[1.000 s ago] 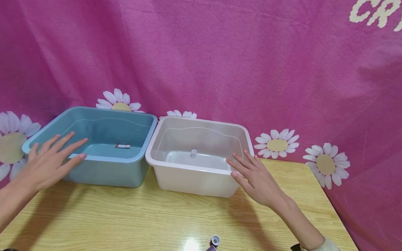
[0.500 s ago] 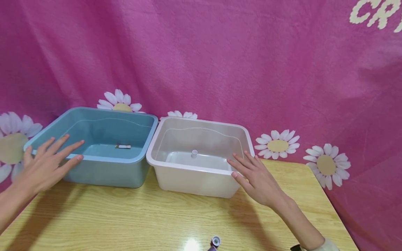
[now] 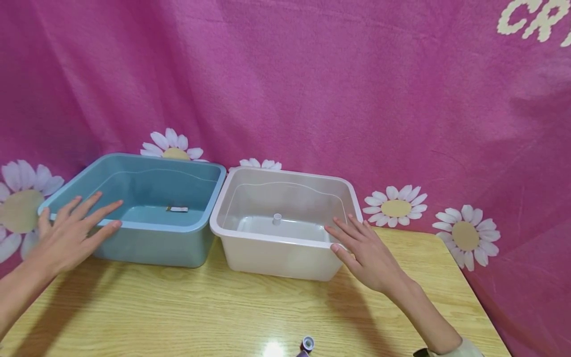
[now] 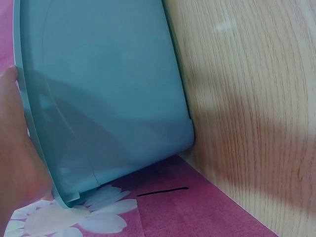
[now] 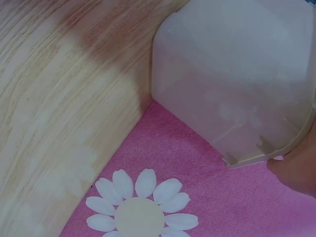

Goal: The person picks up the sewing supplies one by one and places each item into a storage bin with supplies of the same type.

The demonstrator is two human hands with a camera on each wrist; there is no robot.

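Two fluffy cream letters point(image 3: 531, 20), "CR", and part of a third, cut off by the frame's edge, top a magenta cloth point(image 3: 312, 89) printed with white, yellow-centred daisies point(image 3: 395, 207) behind a pale wood-grain table point(image 3: 192, 307). On it, a rectangular blue plastic tub point(image 3: 151, 245) and a rectangular off-white plastic tub point(image 3: 278, 260) sit side by side, their rims close together. A person's left hand point(image 3: 71, 235), fingers spread and grasping nothing, lies at the near left of the blue rim, covering part of it; the right hand point(image 3: 368, 253), likewise released with fingers extended, lies at the near right corner of the off-white one. How firmly either touches is hard to tell. On the blue floor lies a small flat white piece point(image 3: 177, 209) with a brownish end, any print too small to read; a small white cylinder point(image 3: 277, 219) stands in the other tub. At the bottom edge, a purple object with a round, pale-rimmed end point(image 3: 307, 343) is cut off, as are a dark band point(image 3: 420, 352) and light sleeve point(image 3: 459, 349) at the right wrist. A thin dark line point(image 4: 163, 191) beyond the blue tub, seen from the left wrist, is unidentifiable
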